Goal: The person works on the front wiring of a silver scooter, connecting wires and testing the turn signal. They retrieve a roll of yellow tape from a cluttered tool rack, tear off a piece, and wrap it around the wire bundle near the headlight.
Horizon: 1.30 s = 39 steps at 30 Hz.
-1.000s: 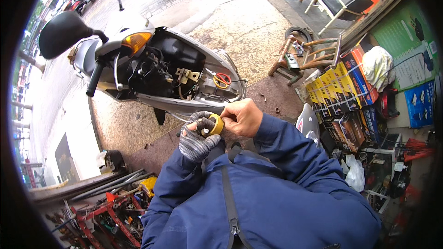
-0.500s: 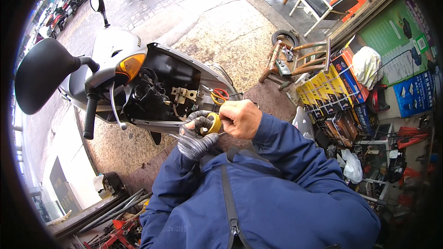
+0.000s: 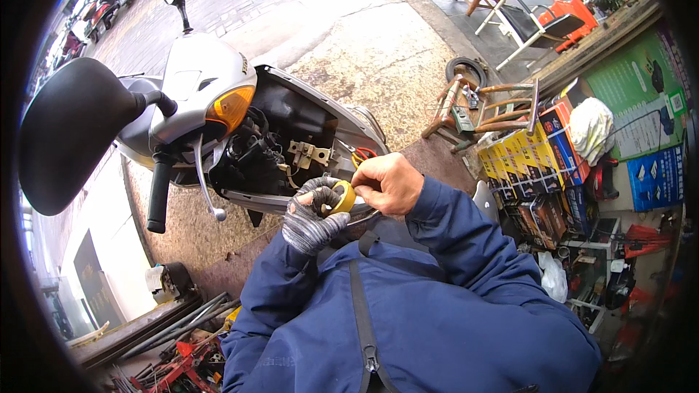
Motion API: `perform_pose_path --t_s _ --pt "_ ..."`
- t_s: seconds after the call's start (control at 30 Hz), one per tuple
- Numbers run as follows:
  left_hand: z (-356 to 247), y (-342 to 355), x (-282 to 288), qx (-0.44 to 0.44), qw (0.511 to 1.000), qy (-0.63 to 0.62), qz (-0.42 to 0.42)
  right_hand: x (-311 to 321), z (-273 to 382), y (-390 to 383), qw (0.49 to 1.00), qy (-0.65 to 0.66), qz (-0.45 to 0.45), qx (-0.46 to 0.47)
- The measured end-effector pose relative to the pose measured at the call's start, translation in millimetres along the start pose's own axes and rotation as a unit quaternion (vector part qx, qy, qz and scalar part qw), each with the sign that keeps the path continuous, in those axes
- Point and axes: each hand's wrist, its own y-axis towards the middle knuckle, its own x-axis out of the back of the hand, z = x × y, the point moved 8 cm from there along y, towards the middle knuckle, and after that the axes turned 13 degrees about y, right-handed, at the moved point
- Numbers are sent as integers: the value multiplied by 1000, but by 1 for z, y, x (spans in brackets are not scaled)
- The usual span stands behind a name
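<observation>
My left hand (image 3: 309, 224), in a grey fingerless glove, grips a roll of yellow tape (image 3: 344, 199) in front of my chest. Close against the roll's right side is my bare right hand (image 3: 393, 183), its thumb and fingers pinched together. Whatever lies between those fingertips is hidden. Just beyond both hands stands a silver scooter (image 3: 193, 73) with its front opened up. Dark wiring (image 3: 255, 149) and a metal bracket (image 3: 309, 154) show inside it. Red and yellow tool handles (image 3: 362, 154) rest at the opening's right end, partly behind my right hand.
The scooter's handlebar grip (image 3: 159, 193) and a big black hand guard (image 3: 80, 135) reach out at the left. To the right are a wooden chair (image 3: 502, 105), stacked battery boxes (image 3: 513, 164) and a white plastic bag (image 3: 553, 278). Metal rods (image 3: 175, 326) lie at the lower left.
The view has shifted, so the scooter sits farther right in it. The tape roll has turned slightly between my hands, which stay together. A passer-by at the top has mostly left the picture.
</observation>
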Motion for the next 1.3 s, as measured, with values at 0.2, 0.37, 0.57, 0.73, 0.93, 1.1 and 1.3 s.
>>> perform_pose_path --t_s 0.2,0.37,0.57,0.73,0.93,1.1,1.3 --pt "-4 9 -2 42 999 -22 -19 5 1 18 990 -99 35 93" --pt "-13 23 -8 49 997 -49 -41 27 -6 25 997 -14 50 62" --pt "-15 41 -22 67 997 9 -45 50 -11 32 992 -4 97 81" --pt "-22 54 -33 75 995 13 -64 61 -10 29 980 -58 85 168" --pt "-26 64 -45 109 993 -10 -51 84 -27 31 994 -3 62 87" --pt "-32 73 -53 79 995 -27 -50 97 -37 28 987 105 123 3" --pt "-44 81 -58 90 988 115 -48 105 -31 32 983 34 168 72"
